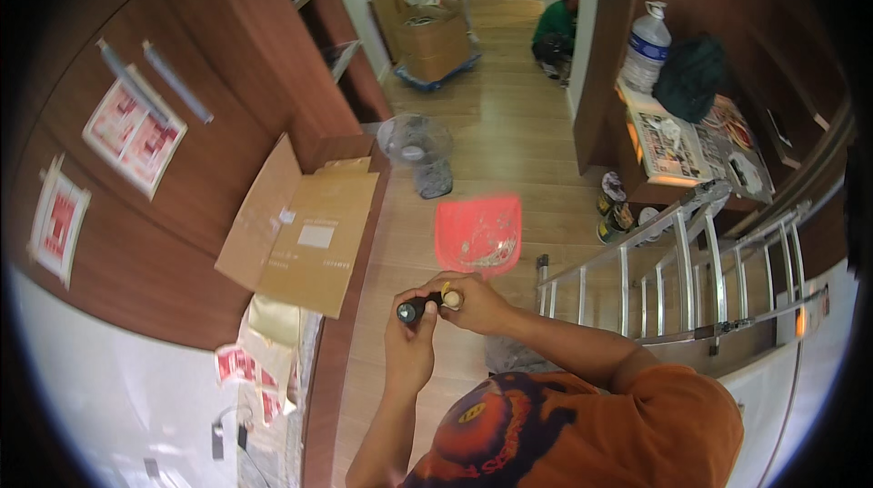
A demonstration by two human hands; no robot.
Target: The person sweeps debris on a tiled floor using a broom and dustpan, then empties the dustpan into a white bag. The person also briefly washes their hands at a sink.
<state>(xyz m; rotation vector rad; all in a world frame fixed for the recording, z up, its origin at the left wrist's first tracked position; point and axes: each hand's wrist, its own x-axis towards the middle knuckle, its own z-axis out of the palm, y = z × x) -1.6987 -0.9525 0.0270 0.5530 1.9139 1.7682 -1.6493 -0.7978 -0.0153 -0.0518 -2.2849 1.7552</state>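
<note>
My left hand (412, 349) is closed around a black cylindrical handle (411, 311), its pale round end facing up. Against it, my right hand (480, 303) grips a light wooden stick (451, 300), also seen end-on, with a bit of yellow beside it. The two hands touch, and the lower lengths of both things are hidden behind them. Just beyond my hands a red dustpan (477, 231) with whitish dust and debris appears over the wood floor; whether either handle joins it, I cannot tell.
An opened cardboard box (314, 238) lies on the left ledge. To the right an aluminium ladder (673, 274) leans low, near paint cans (616, 220). A water bottle (647, 50) and dark bag (691, 79) sit on a paper-covered counter. A person in green (554, 33) crouches far off.
</note>
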